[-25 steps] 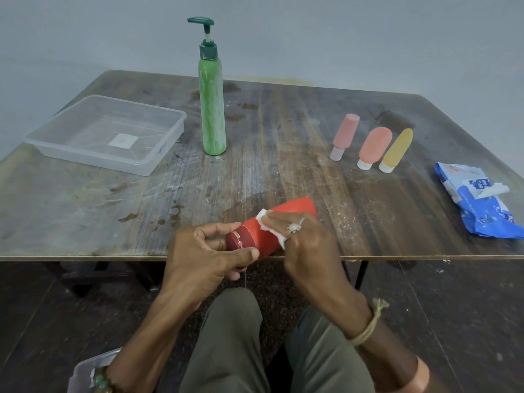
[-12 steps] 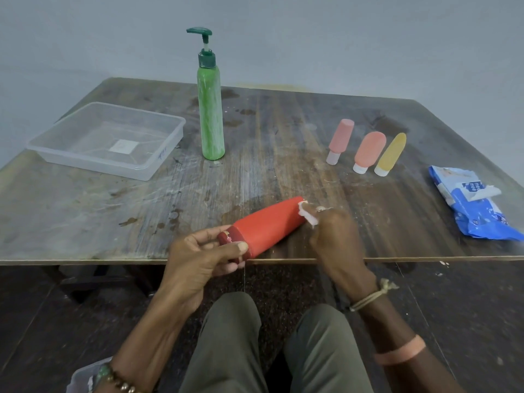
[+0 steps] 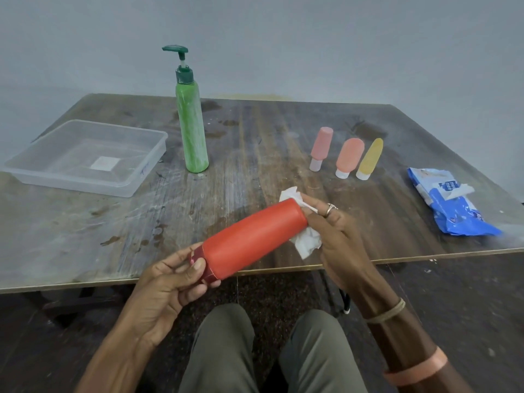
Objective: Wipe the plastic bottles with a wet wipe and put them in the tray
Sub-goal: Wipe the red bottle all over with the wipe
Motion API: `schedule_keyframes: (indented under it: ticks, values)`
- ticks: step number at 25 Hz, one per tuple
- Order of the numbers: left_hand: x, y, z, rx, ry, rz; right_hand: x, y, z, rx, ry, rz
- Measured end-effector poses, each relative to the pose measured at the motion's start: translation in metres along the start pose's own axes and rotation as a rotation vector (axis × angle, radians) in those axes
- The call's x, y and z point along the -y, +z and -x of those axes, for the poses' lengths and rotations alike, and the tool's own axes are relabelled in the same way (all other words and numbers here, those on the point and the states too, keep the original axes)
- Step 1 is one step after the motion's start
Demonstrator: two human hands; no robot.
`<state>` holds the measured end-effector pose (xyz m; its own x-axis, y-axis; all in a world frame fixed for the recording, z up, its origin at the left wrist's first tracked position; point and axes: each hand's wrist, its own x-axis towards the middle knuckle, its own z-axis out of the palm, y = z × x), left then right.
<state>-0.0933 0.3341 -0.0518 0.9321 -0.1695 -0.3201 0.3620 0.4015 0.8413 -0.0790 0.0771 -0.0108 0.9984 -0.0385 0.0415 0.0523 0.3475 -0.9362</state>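
A red plastic bottle (image 3: 252,238) lies tilted in the air over the table's front edge. My left hand (image 3: 173,282) grips its dark red cap end. My right hand (image 3: 334,236) holds a crumpled white wet wipe (image 3: 307,241) against the bottle's far bottom end. A tall green pump bottle (image 3: 192,131) stands upright at the back. Three small tubes lie at the right: pink (image 3: 320,148), orange (image 3: 348,157) and yellow (image 3: 370,158). The clear plastic tray (image 3: 147,168) sits at the left with nothing in it.
A blue pack of wet wipes (image 3: 450,205) lies at the table's right edge, its flap open. The worn wooden table (image 3: 255,143) stands against a grey wall. My knees in green trousers (image 3: 226,350) are below the front edge.
My right hand slid the wipe along the red bottle from near the cap to its bottom end. The bottle has risen a little and the view has tilted down.
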Motion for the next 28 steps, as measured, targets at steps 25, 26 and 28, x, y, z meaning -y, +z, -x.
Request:
schedule_keyframes:
  ticks: [25, 26, 28]
  values:
    - [0.004, 0.01, -0.003, 0.133, -0.279, 0.177, 0.02, 0.005, 0.019, -0.15, -0.74, 0.656]
    - [0.006, 0.011, -0.003, 0.136, -0.284, 0.192, 0.018, 0.009, 0.02, -0.179, -0.673, 0.608]
    - [0.01, 0.011, -0.003, 0.115, -0.285, 0.244, 0.012, 0.015, 0.027, -0.26, -0.681, 0.645]
